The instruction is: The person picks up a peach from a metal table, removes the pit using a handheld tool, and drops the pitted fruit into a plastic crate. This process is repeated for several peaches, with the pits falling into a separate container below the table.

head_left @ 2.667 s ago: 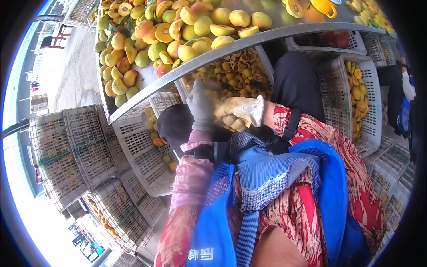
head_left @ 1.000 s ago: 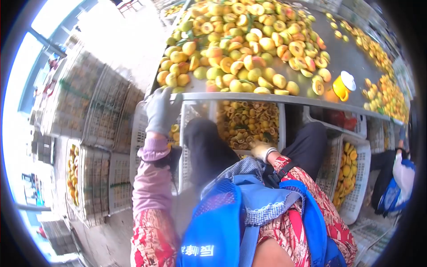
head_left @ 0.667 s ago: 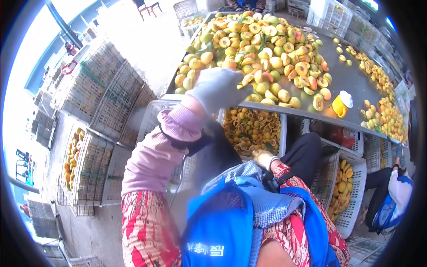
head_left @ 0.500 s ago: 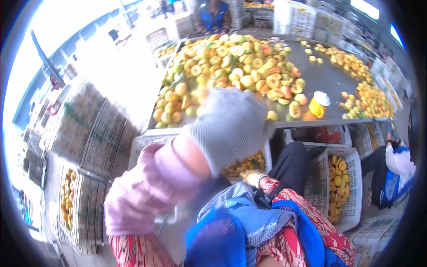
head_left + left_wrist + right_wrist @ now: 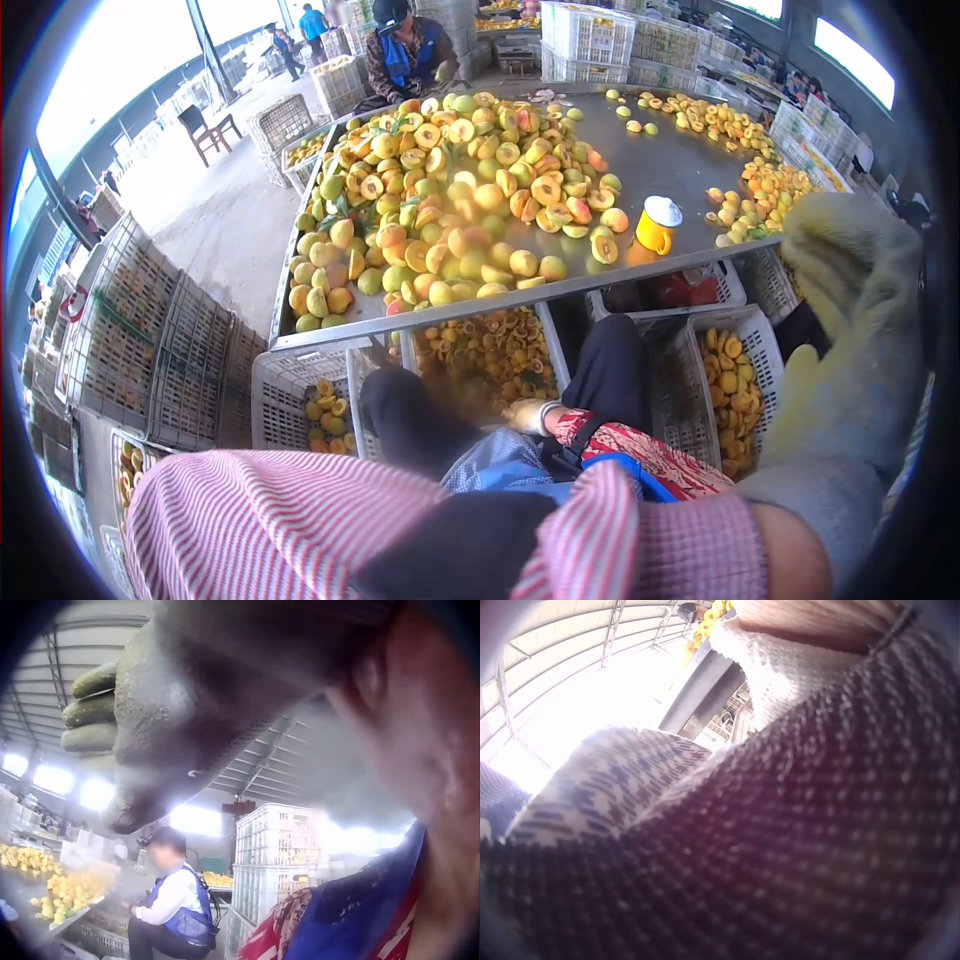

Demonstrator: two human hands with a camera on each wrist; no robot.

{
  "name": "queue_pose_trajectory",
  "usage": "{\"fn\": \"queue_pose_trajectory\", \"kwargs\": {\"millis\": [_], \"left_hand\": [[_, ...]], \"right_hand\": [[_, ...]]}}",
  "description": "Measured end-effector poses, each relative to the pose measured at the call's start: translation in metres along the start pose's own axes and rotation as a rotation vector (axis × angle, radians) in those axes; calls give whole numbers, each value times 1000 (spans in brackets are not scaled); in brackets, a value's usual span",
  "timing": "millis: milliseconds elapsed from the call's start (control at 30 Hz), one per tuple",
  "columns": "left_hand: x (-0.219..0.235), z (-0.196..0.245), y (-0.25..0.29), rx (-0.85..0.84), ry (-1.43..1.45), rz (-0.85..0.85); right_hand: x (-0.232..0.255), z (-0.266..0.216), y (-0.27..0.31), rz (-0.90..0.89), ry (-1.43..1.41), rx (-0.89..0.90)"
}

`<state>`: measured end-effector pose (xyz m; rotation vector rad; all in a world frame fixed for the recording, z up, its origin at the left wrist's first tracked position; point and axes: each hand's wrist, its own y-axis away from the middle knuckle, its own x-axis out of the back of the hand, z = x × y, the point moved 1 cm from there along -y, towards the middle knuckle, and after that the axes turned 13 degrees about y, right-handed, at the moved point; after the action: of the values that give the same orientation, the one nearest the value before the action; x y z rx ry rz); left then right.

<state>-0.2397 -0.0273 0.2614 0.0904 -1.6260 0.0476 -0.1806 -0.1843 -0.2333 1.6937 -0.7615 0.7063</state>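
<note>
My left hand [image 5: 845, 270], in a grey glove with a yellow-stained palm, is raised at the right of the head view, its striped sleeve crossing the foreground. In the left wrist view the same hand [image 5: 150, 727] hangs near the person's head with fingers loosely bent and nothing in them. My right hand [image 5: 525, 415], in a pale glove, stays low by the lap, beside a crate [image 5: 556, 350] of cut peach pieces under the table edge. Its fingers are mostly hidden; I cannot tell what they hold. A heap of whole and halved peaches [image 5: 450, 200] lies on the metal table [image 5: 680, 180].
A yellow mug [image 5: 655, 232] with a white lid stands near the table's front edge. Crates of fruit flank the knees, one left [image 5: 275, 385] and one right [image 5: 770, 350]. Stacked crates [image 5: 130, 320] rise at the left. A person [image 5: 405, 55] sits across the table.
My left hand has swung from the lap to the table's left edge, then up and across to the right beside the head. The head view has tilted up. My right hand has stayed low.
</note>
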Motion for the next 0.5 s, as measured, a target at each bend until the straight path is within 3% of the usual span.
{"fn": "queue_pose_trajectory", "kwargs": {"millis": [100, 167, 200, 267, 300, 333, 367, 400, 433, 467, 500], "left_hand": [[-8, -7, 12, 10, 16, 30], [-13, -7, 17, 10, 19, 48], [-15, -6, 15, 6, 19, 50], [-19, -4, 10, -3, 9, 45], [-19, -4, 5, -14, 10, 49], [-20, -1, 4, -33, -5, 44], [-22, -1, 2, -43, -15, 39], [-24, 1, -1, -59, -25, 35], [-26, 2, -4, -73, -38, 36], [-29, 4, -6, -95, -52, 35], [-33, 6, -7, -112, -65, 28]], "right_hand": [[43, -20, 35, -47, 24, 17], [26, -8, 20, 59, -26, -52], [46, -19, 43, 133, -11, -48], [27, -8, 22, 229, -239, -248], [48, -15, 39, 186, -284, -252], [48, -15, 44, 270, -316, -250], [44, -13, 35, 255, -359, -314], [1, 8, -4, 399, -226, -224], [5, 8, -2, 416, -209, -197], [43, -9, 28, 281, -244, -345], [54, -12, 43, 419, -201, -302]]}}
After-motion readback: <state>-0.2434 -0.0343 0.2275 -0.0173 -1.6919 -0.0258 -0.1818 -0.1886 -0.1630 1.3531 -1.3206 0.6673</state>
